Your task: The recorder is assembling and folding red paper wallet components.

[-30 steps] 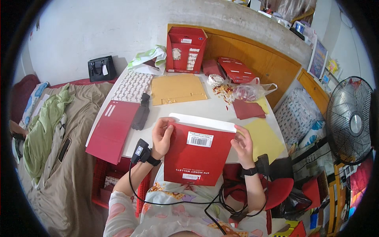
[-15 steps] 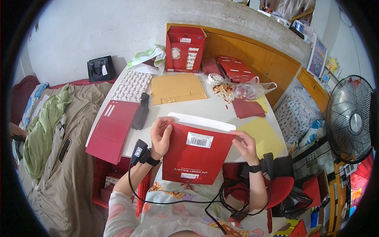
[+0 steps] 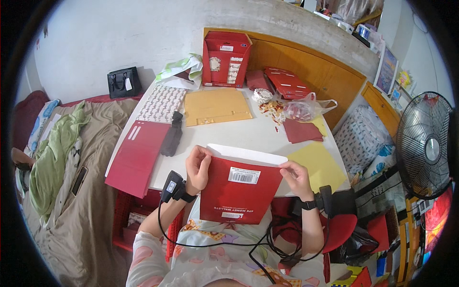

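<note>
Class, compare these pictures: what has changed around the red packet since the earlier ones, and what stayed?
The fingers of the right hand, more spread a second ago, have drawn together at the upper right of the red packet. Its top, with the white flap, has come slightly toward the body. The left hand keeps hold of the upper left; the tan sheet and red box stay put.
</note>
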Demonstrator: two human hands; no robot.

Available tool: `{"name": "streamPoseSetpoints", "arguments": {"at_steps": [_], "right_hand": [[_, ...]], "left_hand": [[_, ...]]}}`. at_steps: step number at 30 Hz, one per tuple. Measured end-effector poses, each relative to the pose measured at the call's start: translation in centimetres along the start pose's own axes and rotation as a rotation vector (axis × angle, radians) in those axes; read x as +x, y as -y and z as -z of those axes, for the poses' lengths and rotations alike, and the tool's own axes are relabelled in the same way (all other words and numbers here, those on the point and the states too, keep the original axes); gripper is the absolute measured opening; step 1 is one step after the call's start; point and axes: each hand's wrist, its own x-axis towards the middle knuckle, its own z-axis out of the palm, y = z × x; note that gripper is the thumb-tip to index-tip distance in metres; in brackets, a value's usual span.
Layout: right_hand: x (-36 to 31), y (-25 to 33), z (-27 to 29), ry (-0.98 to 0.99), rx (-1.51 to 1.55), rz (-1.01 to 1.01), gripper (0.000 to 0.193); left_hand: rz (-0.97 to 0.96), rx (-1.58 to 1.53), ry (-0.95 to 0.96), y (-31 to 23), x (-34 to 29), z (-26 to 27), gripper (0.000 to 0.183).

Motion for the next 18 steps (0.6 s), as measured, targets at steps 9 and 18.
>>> {"name": "streamPoseSetpoints", "arguments": {"at_steps": [9, 18], "right_hand": [[2.4, 2.3, -1.0, -0.17, -0.165, 0.111, 0.019], [3.2, 2.5, -2.0, 0.309, -0.396, -0.101, 0.016]], "left_hand": [[0.01, 0.073, 0.089, 1.4, -1.6, -0.7, 0.009], [0.158, 0.079, 0.294, 1.1, -1.5, -0.7, 0.026]]}}
